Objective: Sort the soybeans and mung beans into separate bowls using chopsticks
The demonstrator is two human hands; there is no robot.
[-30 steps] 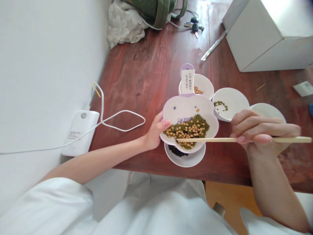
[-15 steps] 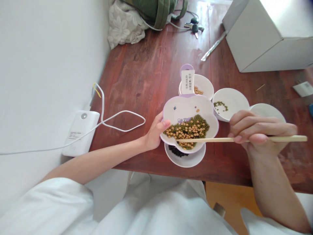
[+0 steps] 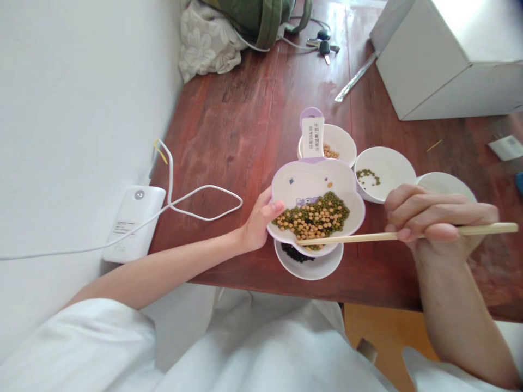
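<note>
My left hand (image 3: 259,220) grips the left rim of a white and purple bowl (image 3: 302,177), thumb over the edge. Green and tan beans (image 3: 322,215) lie mixed in its lower half. In my right hand (image 3: 437,220) are wooden chopsticks (image 3: 368,238), their tips among the beans near the bowl's lower edge. Partly under the bowl, a white dish (image 3: 312,269) holds black beans (image 3: 296,253). Behind it, a round bowl (image 3: 345,142) contains tan beans (image 3: 330,152). Another bowl (image 3: 394,169) has some green beans (image 3: 368,175). A further bowl (image 3: 447,185) is partly hidden by my right hand.
A power bank (image 3: 134,223) with a looping white cable (image 3: 204,187) lies by the left wall. At the back are a green bag (image 3: 253,19), keys (image 3: 324,46) and a large white box (image 3: 433,65). A white adapter (image 3: 505,147) sits at the right.
The chopstick tips have moved slightly down in the bowl, and the rear ends have risen a little with my right hand. My left hand keeps its hold.
</note>
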